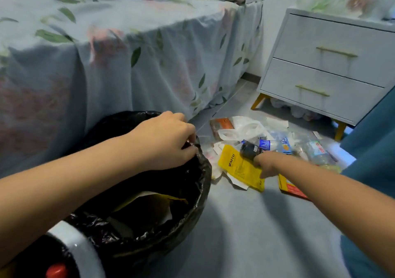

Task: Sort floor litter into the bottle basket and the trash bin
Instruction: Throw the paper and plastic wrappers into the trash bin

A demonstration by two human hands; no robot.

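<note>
Head view, the only one I have: my left hand (168, 140) grips the far rim of the bin (192, 209), fingers curled over the black liner (203, 164) and pinching it. My right hand (266, 163) is down in the litter pile (267, 147), fingers curled on the yellow pouch (237, 166) at its right edge, with a dark bottle (251, 148) lying just above the knuckles. The hand is blurred, so I cannot tell whether it pinches the pouch alone or touches the bottle too. I see no basket in this view.

Risks, as I judge them: if the pouch lifts, the bottle resting near its top edge may roll off across the floor (245, 224); the torn white paper (237, 181) under the pouch may come along or drop short of the bin. A hard tug on the liner could pull it off the rim, so litter falls between the bag and the bin. Clear bottles (316, 151) further right sit among plastic wrap and could be swept into the wrong place.

Pose: both forearms stretch forward and low, the left across the bin mouth with knuckles up, the right reaching out to the pile, wrist bent down, palm to the floor
</note>
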